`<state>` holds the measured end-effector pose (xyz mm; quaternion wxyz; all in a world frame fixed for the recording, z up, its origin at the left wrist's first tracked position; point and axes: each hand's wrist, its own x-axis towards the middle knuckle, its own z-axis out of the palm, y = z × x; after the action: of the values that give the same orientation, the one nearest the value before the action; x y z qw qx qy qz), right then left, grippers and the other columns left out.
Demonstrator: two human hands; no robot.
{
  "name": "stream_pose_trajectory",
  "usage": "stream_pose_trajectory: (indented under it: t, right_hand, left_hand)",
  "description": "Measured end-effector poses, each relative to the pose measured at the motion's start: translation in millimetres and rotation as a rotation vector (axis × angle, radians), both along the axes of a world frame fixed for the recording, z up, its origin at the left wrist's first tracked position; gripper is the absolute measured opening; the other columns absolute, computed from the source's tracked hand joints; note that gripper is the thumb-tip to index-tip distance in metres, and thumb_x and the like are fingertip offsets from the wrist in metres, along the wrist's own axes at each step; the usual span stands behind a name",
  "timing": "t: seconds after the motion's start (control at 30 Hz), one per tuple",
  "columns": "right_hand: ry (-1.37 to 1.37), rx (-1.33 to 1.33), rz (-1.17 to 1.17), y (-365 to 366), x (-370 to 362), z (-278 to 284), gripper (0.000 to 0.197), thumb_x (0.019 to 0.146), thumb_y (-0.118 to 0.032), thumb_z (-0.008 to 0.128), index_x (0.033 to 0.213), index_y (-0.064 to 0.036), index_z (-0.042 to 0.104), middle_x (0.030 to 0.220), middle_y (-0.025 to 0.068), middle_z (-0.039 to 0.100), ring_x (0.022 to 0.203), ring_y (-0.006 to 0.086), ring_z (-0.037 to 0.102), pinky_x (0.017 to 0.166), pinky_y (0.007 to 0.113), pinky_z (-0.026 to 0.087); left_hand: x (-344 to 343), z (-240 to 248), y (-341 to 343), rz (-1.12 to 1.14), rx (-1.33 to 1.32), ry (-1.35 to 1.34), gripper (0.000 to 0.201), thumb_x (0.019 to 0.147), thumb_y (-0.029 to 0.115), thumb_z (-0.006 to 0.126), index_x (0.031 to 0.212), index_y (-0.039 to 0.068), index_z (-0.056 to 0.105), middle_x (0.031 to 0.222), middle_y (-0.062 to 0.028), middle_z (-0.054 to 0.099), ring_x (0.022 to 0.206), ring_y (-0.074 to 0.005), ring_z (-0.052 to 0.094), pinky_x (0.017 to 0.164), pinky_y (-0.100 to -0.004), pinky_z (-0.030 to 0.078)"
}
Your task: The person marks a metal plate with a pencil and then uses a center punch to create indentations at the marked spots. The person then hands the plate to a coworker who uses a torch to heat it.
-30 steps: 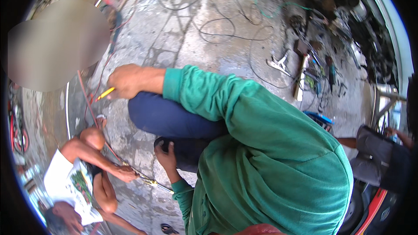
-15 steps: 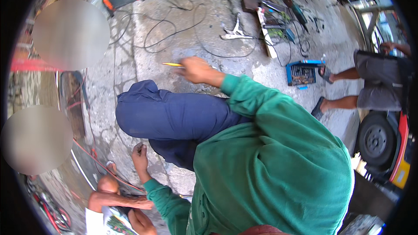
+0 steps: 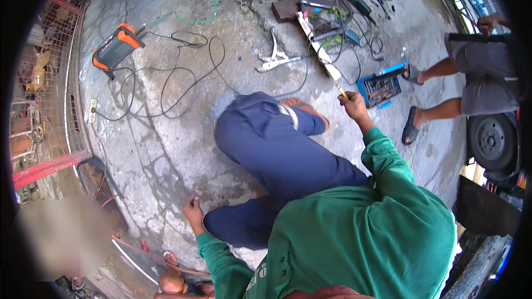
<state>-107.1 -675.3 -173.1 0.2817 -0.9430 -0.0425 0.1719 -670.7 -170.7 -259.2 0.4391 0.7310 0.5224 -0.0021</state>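
Right hand [image 3: 356, 105] pinching slim yellow pencil-like stick [image 3: 342, 92] above concrete floor [image 3: 177, 173], near blue toolbox [image 3: 394, 68]. Stick likely light, stiff, perhaps brittle; best gripped mid-shaft. Left hand [image 3: 193, 211] loosely curled beside navy-trousered knee [image 3: 216, 223]; cannot tell whether holding anything.

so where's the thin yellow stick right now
In the head view, right of centre: the thin yellow stick is in the person's right hand, just left of the blue toolbox.
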Motion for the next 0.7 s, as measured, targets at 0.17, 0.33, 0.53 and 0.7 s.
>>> stream_pose_trajectory:
  t: [0.17,0.33,0.53,0.7]
  right_hand:
    - [-0.155,0.206,-0.012,69,161,30,0.029,0.090,-0.027,0.072,0.094,0.0018,0.074,0.079,0.0091,0.072,0.074,0.0132,0.064,0.069,0.033,0.049]
    - [-0.402,-0.060,0.118,168,314,10,0.040,0.085,-0.040,0.073,0.103,-0.0036,0.075,0.091,0.0228,0.072,0.088,0.0387,0.071,0.080,0.046,0.053]
    - [-0.516,-0.218,-0.104,186,513,-65,0.058,0.082,-0.052,0.073,0.108,0.0001,0.072,0.108,0.0273,0.070,0.105,0.0427,0.068,0.091,0.049,0.054]
    - [-0.218,-0.254,-0.001,198,569,-92,0.054,0.082,-0.044,0.074,0.110,0.0010,0.073,0.115,0.0274,0.070,0.114,0.0406,0.066,0.096,0.046,0.053]
  left_hand:
    - [107,1,-3,-0.010,-0.333,-0.020,0.031,0.096,0.020,0.068,0.117,-0.002,0.067,0.100,-0.0122,0.073,0.089,-0.0204,0.068,0.080,-0.0340,0.054]
    - [123,68,2,0.239,-0.390,-0.045,0.040,0.099,0.029,0.065,0.130,0.004,0.062,0.110,-0.0094,0.070,0.096,-0.0182,0.068,0.081,-0.0327,0.054]
    - [60,98,-6,0.502,-0.216,0.132,0.042,0.099,0.032,0.063,0.133,0.007,0.059,0.105,-0.0053,0.070,0.089,-0.0152,0.066,0.069,-0.0269,0.048]
    - [12,122,-47,0.461,-0.229,0.355,0.025,0.098,0.025,0.064,0.117,0.008,0.064,0.088,-0.0011,0.067,0.067,-0.0113,0.062,0.052,-0.0241,0.045]
